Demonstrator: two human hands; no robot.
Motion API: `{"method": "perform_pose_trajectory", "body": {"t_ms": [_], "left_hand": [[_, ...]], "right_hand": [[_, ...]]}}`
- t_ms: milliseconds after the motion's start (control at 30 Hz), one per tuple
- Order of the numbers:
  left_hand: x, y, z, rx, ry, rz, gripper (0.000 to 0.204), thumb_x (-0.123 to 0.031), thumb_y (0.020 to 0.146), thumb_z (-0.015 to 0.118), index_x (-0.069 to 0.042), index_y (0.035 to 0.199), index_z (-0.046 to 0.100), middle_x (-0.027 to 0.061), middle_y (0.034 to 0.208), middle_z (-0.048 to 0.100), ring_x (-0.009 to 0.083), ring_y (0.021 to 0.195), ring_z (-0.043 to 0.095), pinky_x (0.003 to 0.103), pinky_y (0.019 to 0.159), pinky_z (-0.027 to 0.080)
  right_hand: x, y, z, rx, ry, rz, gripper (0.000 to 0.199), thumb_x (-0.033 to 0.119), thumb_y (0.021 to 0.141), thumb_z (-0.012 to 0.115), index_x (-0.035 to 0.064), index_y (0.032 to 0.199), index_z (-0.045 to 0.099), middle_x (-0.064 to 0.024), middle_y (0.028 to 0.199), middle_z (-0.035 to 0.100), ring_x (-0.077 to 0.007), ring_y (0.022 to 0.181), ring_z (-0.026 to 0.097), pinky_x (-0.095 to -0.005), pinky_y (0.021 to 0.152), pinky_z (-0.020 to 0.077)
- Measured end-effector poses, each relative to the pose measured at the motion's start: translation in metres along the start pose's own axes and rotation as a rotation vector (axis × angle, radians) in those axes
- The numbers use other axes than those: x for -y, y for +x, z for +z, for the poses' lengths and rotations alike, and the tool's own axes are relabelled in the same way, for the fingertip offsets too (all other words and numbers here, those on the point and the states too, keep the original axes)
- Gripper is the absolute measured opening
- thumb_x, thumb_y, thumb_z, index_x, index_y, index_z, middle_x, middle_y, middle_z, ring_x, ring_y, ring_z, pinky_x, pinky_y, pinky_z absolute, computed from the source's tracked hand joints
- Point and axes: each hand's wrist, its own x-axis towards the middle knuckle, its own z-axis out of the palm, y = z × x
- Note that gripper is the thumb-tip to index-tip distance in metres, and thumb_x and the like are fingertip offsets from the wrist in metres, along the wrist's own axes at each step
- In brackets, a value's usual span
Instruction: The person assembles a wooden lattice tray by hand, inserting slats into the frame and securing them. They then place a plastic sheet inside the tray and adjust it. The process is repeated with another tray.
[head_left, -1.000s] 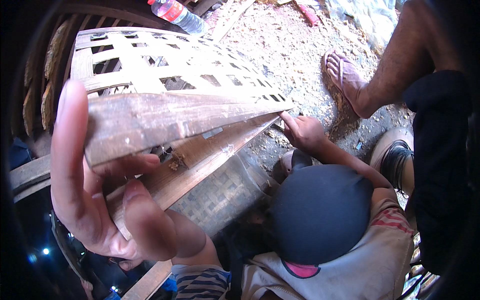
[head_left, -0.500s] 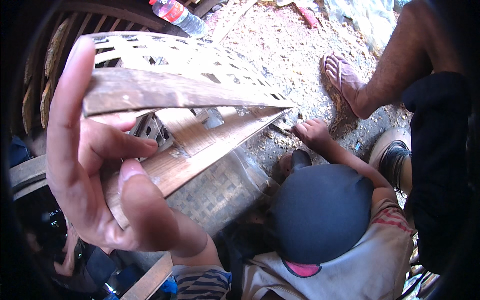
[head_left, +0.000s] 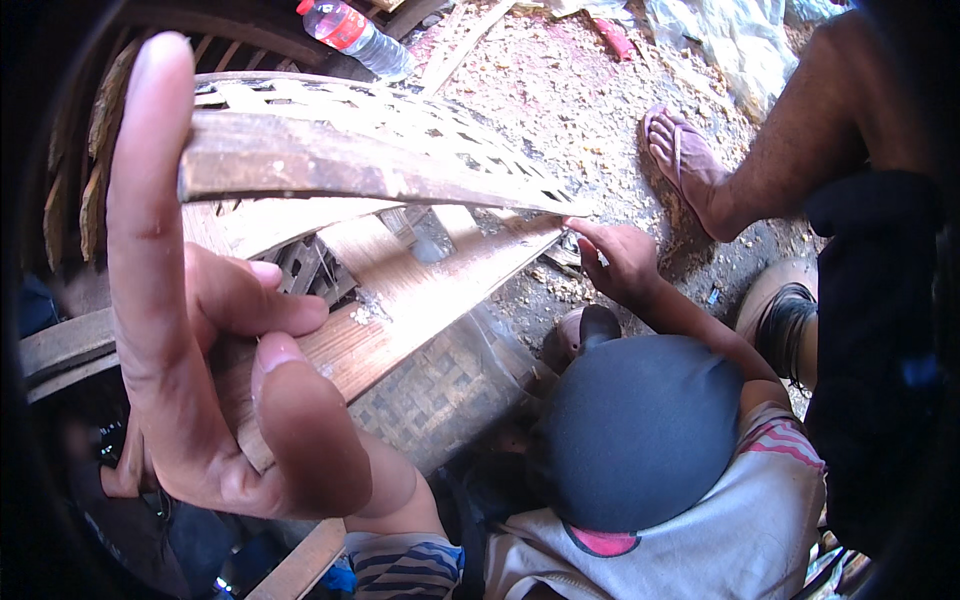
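In the head view our left hand (head_left: 215, 330) is very close to the camera and grips a flat bamboo strip (head_left: 400, 310), thumb on top and one finger pressed on it, the index finger stretched up. The strip runs up to the right, under a woven bamboo panel (head_left: 370, 130). At its far end another person's hand (head_left: 625, 255) touches it. We do not see our right hand. A plastic bottle (head_left: 355, 35) lies on the ground (head_left: 560, 110).
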Motion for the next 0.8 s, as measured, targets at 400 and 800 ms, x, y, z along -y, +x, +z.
{"method": "perform_pose_trajectory", "body": {"t_ms": [400,800], "left_hand": [[-0.034,0.0,0.059,-0.444,0.35,-0.007,0.069,-0.013,0.07,0.044,0.007,0.135,0.056,0.0162,0.093,0.07,0.0089,0.064,0.061,0.053,0.109,0.043],[-0.031,-0.004,0.061,-0.49,0.362,-0.044,0.074,-0.017,0.069,0.043,0.006,0.139,0.053,0.0109,0.078,0.061,0.008,0.06,0.054,0.044,0.102,0.046]], "right_hand": [[0.009,-0.002,0.006,0.327,-0.262,0.131,0.017,0.02,0.09,0.066,0.0094,0.104,0.062,-0.009,0.073,0.065,-0.0266,0.064,0.065,-0.0398,0.057,0.0489],[-0.016,-0.009,0.002,0.205,-0.165,-0.169,0.012,0.018,0.085,0.072,0.0093,0.087,0.063,-0.0021,0.067,0.057,-0.0184,0.059,0.058,-0.0329,0.053,0.0434]]}}
